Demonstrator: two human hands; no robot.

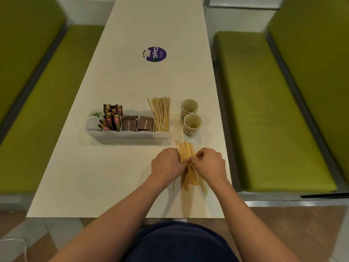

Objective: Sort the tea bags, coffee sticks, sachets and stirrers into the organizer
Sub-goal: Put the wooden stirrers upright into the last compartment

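Left grip (166, 165) and right grip (209, 165) meet over the loose stirrers (190, 179), fingers of both curled in and pinching the bundle at its middle; the bundle lies flat on the tabletop (132, 82), just in front of the organizer (128, 136); one stray stirrer (173, 184) lies beside it on the left. In the organizer, upright stirrers (161, 114) fill the rightmost compartment; brown sachets (137, 124) stand in the middle; coffee sticks (113, 118) stand left of them; pale tea bags (94, 120) sit at the far left end. Two paper cups (189, 107) stand right of the organizer, touching each other; a purple sticker (154, 54) lies farther up the tabletop.
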